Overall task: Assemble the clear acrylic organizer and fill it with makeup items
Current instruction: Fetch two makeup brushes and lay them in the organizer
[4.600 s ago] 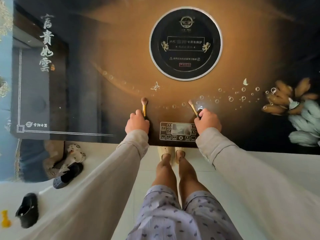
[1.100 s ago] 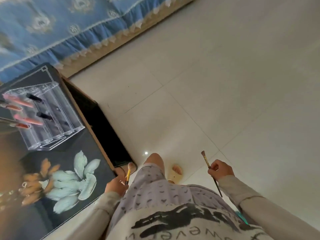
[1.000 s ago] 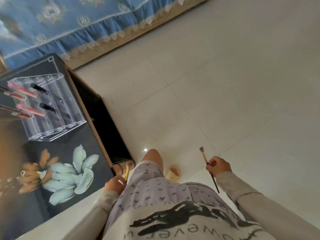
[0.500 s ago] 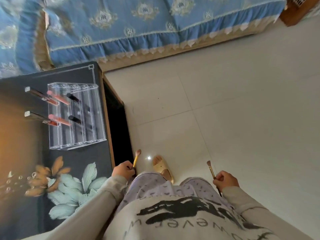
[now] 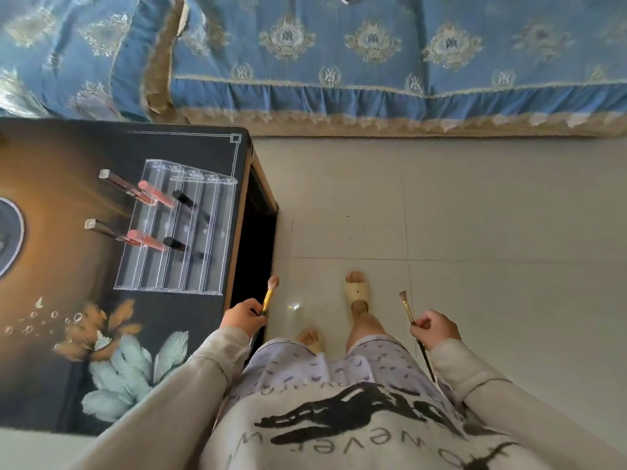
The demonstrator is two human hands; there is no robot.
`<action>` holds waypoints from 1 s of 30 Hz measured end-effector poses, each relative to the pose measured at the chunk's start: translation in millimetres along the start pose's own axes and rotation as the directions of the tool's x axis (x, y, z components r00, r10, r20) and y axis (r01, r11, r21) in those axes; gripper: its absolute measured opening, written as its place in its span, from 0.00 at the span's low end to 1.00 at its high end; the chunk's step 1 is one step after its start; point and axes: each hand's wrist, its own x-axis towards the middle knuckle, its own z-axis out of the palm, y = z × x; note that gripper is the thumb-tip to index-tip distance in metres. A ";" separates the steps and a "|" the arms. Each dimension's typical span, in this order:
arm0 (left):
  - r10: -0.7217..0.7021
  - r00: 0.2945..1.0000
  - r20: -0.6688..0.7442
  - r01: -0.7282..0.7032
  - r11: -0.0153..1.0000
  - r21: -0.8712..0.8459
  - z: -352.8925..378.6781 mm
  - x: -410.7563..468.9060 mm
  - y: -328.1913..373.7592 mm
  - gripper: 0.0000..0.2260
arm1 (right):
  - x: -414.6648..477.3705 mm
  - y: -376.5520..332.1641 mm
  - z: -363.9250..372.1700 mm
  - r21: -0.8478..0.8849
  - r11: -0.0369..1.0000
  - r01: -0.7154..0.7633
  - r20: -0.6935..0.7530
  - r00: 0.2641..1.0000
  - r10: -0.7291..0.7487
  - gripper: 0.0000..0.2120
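Observation:
The clear acrylic organizer [image 5: 190, 239], a stepped rack of several rows, stands on the dark decorated table [image 5: 101, 334] near its right edge. Several lip glosses and dark tubes [image 5: 152, 195] stick up out of its left rows. My left hand [image 5: 241, 319] is closed around a gold-handled fluffy makeup brush [image 5: 269, 295], just off the table's right edge. My right hand [image 5: 436, 329] grips a thin angled brush [image 5: 409, 310] with a long dark handle, out over the floor, far from the organizer.
A blue patterned sofa cover with fringe [image 5: 373, 79] fills the top. Pale tiled floor [image 5: 492, 232] lies to the right. My legs and a beige slipper [image 5: 356, 293] are below. A round induction plate [image 5: 8, 239] sits at the table's left.
I have turned from facing the table front to standing at its right side. The organizer now appears on my left. Both hands have kept hold of their brushes throughout.

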 end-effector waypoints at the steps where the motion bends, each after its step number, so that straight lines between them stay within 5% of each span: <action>1: -0.038 0.999 0.000 0.038 0.999 -0.018 1.9 -0.5 0.7 0.05 | 12.8 -11.2 -6.7 -0.031 0.999 0.019 0.020 1.000 -0.019 0.07; 7: -0.315 0.949 -0.017 0.304 0.927 -0.220 29.6 -16.8 1.3 0.13 | 80.2 -84.9 -41.2 -0.277 0.922 0.272 0.211 0.953 -0.218 0.07; 11: -0.421 0.906 0.038 0.407 0.847 -0.341 52.4 -28.0 14.8 0.04 | 112.1 -136.0 -51.4 -0.352 0.839 0.414 0.307 0.898 -0.315 0.09; 13: -0.476 0.878 0.046 0.450 0.791 -0.414 63.5 -32.9 22.3 0.10 | 121.0 -157.5 -53.1 -0.386 0.793 0.472 0.347 0.871 -0.349 0.08; 19: -0.569 0.812 0.130 0.533 0.633 -0.562 82.4 -37.7 33.7 0.03 | 137.1 -206.1 -44.9 -0.452 0.682 0.574 0.452 0.807 -0.379 0.08; 22: -0.595 0.790 0.150 0.552 0.582 -0.597 76.1 -29.9 32.7 0.11 | 142.0 -227.4 -36.1 -0.485 0.633 0.604 0.487 0.787 -0.378 0.08; 30: -0.594 0.801 0.077 0.496 0.587 -0.640 8.5 14.4 22.4 0.08 | 153.5 -296.4 -16.5 -0.568 0.556 0.606 0.492 0.792 -0.361 0.08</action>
